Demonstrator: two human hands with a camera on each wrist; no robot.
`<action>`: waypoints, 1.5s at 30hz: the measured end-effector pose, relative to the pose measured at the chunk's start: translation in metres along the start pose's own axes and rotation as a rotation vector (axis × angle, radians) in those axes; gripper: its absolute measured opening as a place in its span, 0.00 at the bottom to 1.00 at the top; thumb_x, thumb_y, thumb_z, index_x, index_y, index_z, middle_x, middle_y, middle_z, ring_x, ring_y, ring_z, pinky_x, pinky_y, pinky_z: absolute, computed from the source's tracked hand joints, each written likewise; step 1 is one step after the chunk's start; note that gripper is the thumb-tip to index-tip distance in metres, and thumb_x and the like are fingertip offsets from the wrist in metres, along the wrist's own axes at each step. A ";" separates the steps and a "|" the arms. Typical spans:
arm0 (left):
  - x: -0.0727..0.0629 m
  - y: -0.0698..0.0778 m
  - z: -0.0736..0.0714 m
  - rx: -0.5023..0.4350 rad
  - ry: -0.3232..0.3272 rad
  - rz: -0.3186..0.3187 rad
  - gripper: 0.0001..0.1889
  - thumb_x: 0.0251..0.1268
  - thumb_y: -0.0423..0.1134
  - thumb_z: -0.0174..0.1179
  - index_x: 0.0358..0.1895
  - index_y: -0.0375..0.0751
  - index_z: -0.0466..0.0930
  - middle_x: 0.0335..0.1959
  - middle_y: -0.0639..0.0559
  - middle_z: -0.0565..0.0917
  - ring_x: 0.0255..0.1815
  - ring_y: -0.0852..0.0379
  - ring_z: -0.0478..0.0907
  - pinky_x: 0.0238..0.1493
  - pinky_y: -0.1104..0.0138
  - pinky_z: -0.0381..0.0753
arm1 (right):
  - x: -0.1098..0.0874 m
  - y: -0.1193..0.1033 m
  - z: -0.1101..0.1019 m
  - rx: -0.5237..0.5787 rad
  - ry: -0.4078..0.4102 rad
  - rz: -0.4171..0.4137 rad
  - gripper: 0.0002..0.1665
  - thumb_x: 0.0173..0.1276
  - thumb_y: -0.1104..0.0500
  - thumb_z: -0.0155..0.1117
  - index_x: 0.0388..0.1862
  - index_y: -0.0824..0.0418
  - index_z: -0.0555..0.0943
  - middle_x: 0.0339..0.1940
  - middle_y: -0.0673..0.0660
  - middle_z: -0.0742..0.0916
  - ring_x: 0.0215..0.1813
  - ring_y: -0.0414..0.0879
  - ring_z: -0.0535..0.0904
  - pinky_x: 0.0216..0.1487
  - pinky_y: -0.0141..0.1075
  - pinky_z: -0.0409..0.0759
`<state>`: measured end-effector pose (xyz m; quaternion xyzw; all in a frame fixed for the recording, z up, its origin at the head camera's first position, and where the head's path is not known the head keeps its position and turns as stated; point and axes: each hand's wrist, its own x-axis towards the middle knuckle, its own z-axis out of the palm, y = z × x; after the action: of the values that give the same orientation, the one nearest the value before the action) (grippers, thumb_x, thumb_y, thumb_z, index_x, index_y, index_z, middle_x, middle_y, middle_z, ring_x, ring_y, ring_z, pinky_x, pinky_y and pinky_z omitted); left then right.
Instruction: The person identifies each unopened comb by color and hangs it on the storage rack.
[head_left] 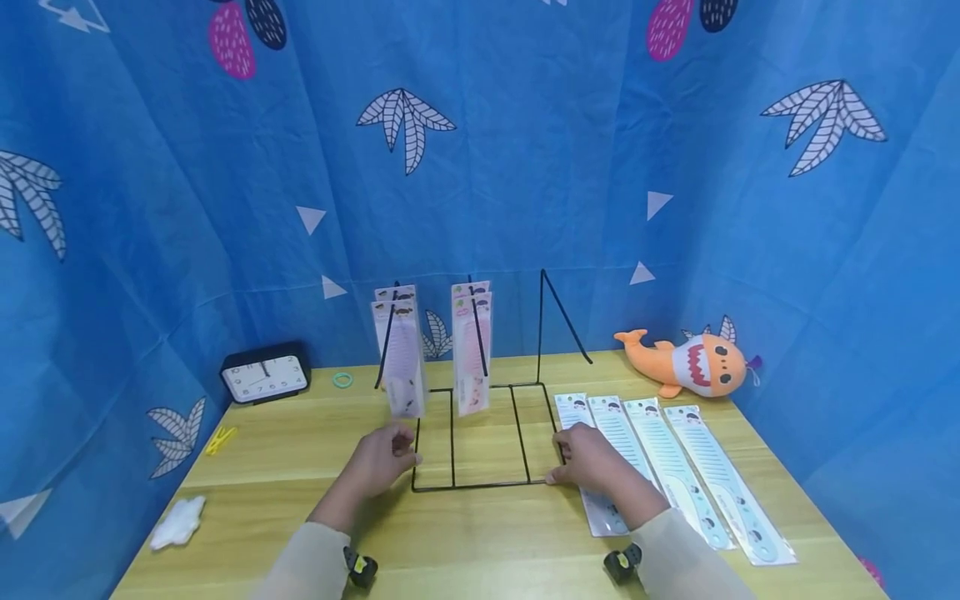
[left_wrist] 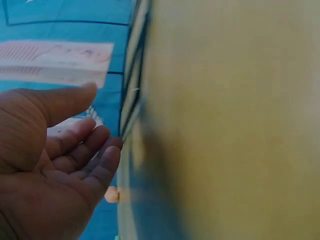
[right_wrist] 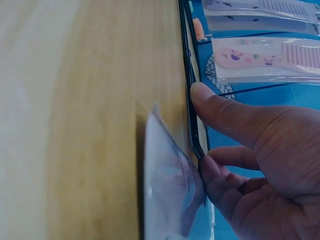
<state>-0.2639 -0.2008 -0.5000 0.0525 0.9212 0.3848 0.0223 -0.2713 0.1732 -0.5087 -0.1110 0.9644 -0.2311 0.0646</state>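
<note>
A black wire display rack (head_left: 487, 485) stands on the table, with three slanted prongs rising at its back. Packaged purple combs (head_left: 403, 358) hang from the left prong and packaged pink combs (head_left: 472, 354) from the middle one; the right prong is bare. At the rack's front left corner is my left hand (head_left: 384, 460), thumb apart from loosely bent fingers, fingertips beside the wire. My right hand (head_left: 590, 458) pinches the front right corner between thumb (right_wrist: 215, 102) and fingers. Below that hand lies a packaged blue comb (head_left: 603, 508), partly covered by it.
Several more packaged blue combs (head_left: 678, 467) lie in a slanted row at the right. Behind them sits an orange plush shark (head_left: 675, 364). On the left are a clock (head_left: 266, 375), a teal ring (head_left: 342, 380), a yellow clip (head_left: 220, 439) and a white star-shaped object (head_left: 178, 522).
</note>
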 end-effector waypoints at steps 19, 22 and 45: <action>-0.012 -0.011 0.016 0.148 -0.058 0.094 0.34 0.63 0.41 0.81 0.71 0.35 0.82 0.75 0.36 0.80 0.78 0.33 0.75 0.82 0.41 0.73 | -0.002 -0.001 0.000 0.002 -0.001 0.012 0.46 0.56 0.49 0.91 0.69 0.68 0.84 0.60 0.68 0.86 0.64 0.60 0.84 0.70 0.58 0.84; -0.012 -0.013 0.016 0.165 -0.060 0.104 0.35 0.62 0.42 0.81 0.71 0.33 0.81 0.75 0.36 0.80 0.78 0.33 0.74 0.82 0.40 0.73 | -0.003 -0.002 -0.001 0.001 -0.003 0.016 0.46 0.56 0.50 0.90 0.70 0.68 0.83 0.61 0.68 0.86 0.65 0.60 0.83 0.71 0.58 0.84; -0.010 -0.014 0.016 0.245 -0.099 0.153 0.36 0.64 0.45 0.80 0.70 0.27 0.81 0.75 0.36 0.80 0.78 0.31 0.74 0.82 0.39 0.72 | -0.004 -0.010 -0.005 -0.026 -0.002 0.007 0.46 0.57 0.51 0.90 0.69 0.70 0.83 0.58 0.67 0.86 0.58 0.57 0.84 0.67 0.57 0.86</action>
<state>-0.2541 -0.2004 -0.5210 0.1439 0.9524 0.2668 0.0318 -0.2662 0.1679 -0.4989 -0.1088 0.9677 -0.2181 0.0648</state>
